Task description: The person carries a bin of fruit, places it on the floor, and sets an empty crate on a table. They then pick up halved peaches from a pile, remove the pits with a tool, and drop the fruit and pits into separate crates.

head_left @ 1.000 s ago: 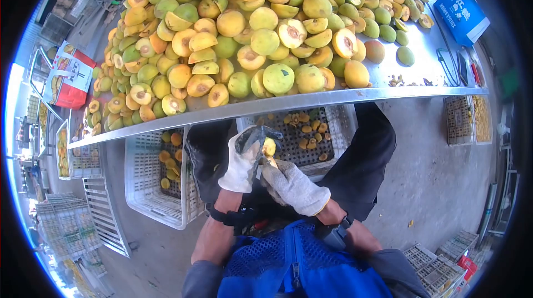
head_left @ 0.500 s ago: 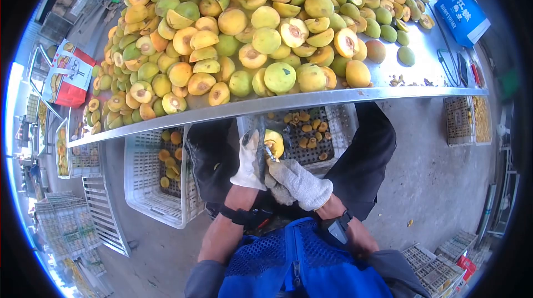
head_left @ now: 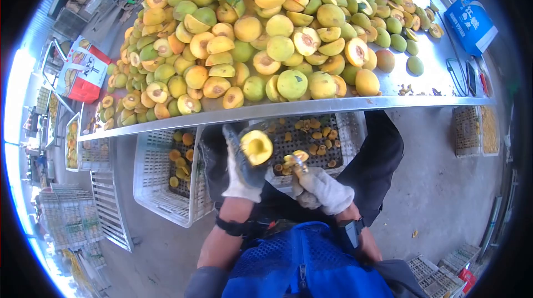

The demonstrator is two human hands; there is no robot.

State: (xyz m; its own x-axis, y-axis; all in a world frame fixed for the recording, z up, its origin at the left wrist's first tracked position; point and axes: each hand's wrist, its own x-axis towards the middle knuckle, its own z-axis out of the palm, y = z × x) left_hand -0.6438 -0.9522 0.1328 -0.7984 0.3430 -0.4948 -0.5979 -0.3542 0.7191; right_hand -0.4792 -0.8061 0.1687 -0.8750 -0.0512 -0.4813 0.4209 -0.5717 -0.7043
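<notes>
My left hand (head_left: 242,162), in a white glove with a dark palm, is closed on a yellow peach half (head_left: 256,147) whose hollowed cut face points up. To its right, my right hand (head_left: 325,188), in a pale knit glove, grips a small metal pitting knife (head_left: 300,165). A brownish piece of peach sits at the tip of the knife, partly blurred. Both hands are over my lap, below the table edge, apart from each other. Under them stands a white plastic crate (head_left: 348,131) with several small peach pieces on its dark bottom.
A large heap of whole and halved peaches (head_left: 266,62) covers much of the metal table (head_left: 277,110). Another white crate (head_left: 161,187) with peach halves stands at left. A red-and-white bag (head_left: 84,70) and a blue bag (head_left: 471,22) flank the heap.
My right hand has drawn the knife away from the peach half, to the right. My left hand has tilted the half, now showing a hollow. The view has shifted slightly.
</notes>
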